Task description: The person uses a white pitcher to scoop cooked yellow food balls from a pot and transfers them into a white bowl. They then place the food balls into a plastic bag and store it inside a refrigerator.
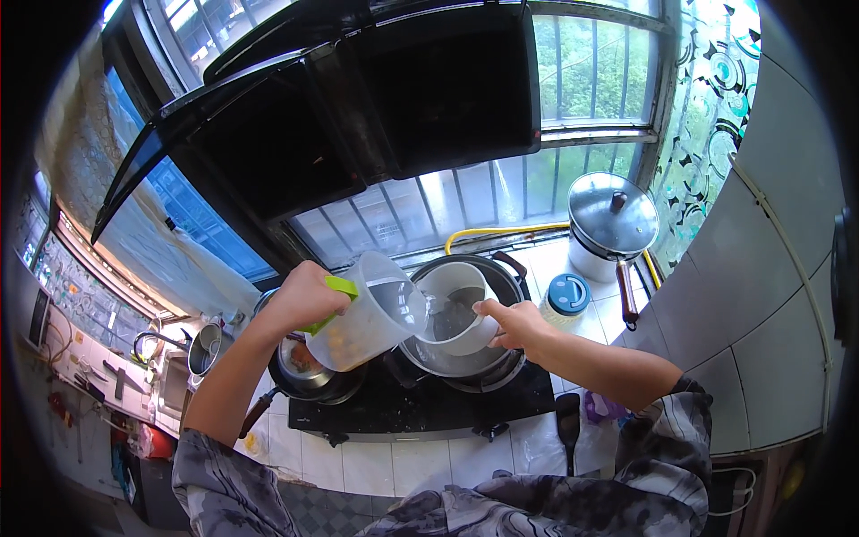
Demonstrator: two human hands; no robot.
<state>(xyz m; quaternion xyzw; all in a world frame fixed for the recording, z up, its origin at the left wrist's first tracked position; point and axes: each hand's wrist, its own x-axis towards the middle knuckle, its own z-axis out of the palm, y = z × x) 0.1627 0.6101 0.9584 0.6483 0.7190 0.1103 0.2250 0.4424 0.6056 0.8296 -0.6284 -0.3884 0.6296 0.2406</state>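
Note:
My left hand (305, 295) is closed around the green handle of a translucent plastic pitcher (362, 335), which is tilted to the right. Clear liquid and some yellowish pieces show inside it. The pitcher's mouth meets the rim of a white cylindrical container (473, 332), and liquid shows in that container. My right hand (517, 325) grips the container's right side, thumb at the rim. Both vessels are above the stove, the container over a large metal pot (429, 359) on the right burner. A pan with a lid (302, 362) is on the left burner, below my left hand.
A black range hood (436, 94) hangs over the black gas stove (429, 416). At the right stand a lidded saucepan (614, 215) with its handle jutting forward and a blue-lidded jar (568, 295). A black spatula (568, 423) lies by the stove's front right corner. A sink (173, 382) is at the left.

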